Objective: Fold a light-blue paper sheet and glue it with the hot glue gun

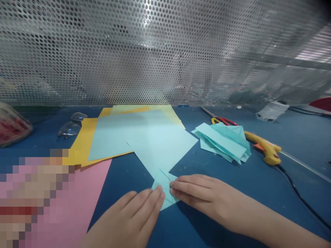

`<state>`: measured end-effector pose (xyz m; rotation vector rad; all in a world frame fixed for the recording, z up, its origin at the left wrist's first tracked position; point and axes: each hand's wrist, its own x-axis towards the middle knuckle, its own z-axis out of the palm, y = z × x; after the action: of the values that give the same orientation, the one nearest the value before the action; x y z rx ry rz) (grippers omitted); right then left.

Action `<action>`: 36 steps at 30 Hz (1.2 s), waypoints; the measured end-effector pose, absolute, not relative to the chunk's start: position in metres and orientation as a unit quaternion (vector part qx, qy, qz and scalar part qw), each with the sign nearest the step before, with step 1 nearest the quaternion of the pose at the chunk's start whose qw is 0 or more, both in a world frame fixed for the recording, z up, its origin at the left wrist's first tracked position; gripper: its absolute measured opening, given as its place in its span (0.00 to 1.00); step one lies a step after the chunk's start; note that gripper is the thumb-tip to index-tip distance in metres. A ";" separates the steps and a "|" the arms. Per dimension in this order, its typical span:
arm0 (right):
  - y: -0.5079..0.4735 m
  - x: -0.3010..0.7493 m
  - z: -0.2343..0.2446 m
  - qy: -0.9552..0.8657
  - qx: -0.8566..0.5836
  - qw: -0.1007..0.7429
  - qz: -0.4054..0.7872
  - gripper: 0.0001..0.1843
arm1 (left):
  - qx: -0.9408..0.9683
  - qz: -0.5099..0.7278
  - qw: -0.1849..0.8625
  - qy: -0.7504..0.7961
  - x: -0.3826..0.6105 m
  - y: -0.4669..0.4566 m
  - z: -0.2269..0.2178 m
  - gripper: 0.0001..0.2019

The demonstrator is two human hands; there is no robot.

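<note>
A small folded piece of light blue paper [164, 183] lies at the front of the blue table, with crease lines across it. My left hand [137, 210] presses its left edge with the fingers together. From the other side, my right hand [201, 193] pinches the right edge, fingers pressed together and thumb hidden. Just beyond, a large light blue sheet [162, 144] reaches down to the folded piece; the far corner touches or overlaps it. To the right sits a pile of folded blue papers [222, 141].
Yellow sheets [86, 137] and a pink sheet [77, 199] lie to the left, near eyeglasses [69, 129] and a jar [12, 125]. At right are scissors [224, 120] and a yellow glue gun [271, 153] with a cord. A perforated metal panel [155, 51] stands behind. Pixelation covers the lower left.
</note>
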<state>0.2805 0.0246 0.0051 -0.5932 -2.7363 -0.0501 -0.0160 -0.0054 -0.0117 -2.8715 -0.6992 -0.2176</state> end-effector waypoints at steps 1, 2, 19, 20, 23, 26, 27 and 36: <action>0.024 0.280 0.004 -0.963 -0.210 0.168 -0.014 0.23 | -0.966 -0.068 0.094 -0.231 -0.016 -0.006 -0.012 0.31; 0.023 0.280 0.003 -0.963 -0.210 0.167 -0.011 0.22 | -0.966 -0.064 0.095 -0.233 -0.015 -0.006 -0.012 0.32; 0.024 0.276 0.010 -0.961 -0.231 0.128 0.086 0.30 | -0.955 -0.073 0.096 -0.271 -0.006 -0.004 -0.004 0.27; 0.024 0.275 0.010 -0.961 -0.232 0.123 0.089 0.31 | -0.953 -0.068 0.110 -0.273 -0.006 -0.005 -0.003 0.27; 0.022 0.274 0.009 -0.962 -0.233 0.111 0.094 0.31 | -0.948 -0.057 0.152 -0.273 -0.003 -0.006 0.000 0.26; 0.018 0.272 0.008 -0.959 -0.244 0.105 0.096 0.33 | -0.945 -0.074 0.174 -0.268 -0.002 -0.008 -0.001 0.26; 0.017 0.272 0.007 -0.958 -0.250 0.103 0.097 0.33 | -0.944 -0.075 0.178 -0.269 -0.003 -0.008 -0.001 0.27; 0.016 0.266 0.006 -0.952 -0.264 0.090 0.126 0.32 | -0.946 -0.102 0.189 -0.242 -0.005 -0.006 -0.021 0.23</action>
<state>0.2661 0.0158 0.0064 -0.7864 -2.8307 0.3761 -0.0053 -0.0064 -0.0209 -2.6611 -0.6811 -0.2865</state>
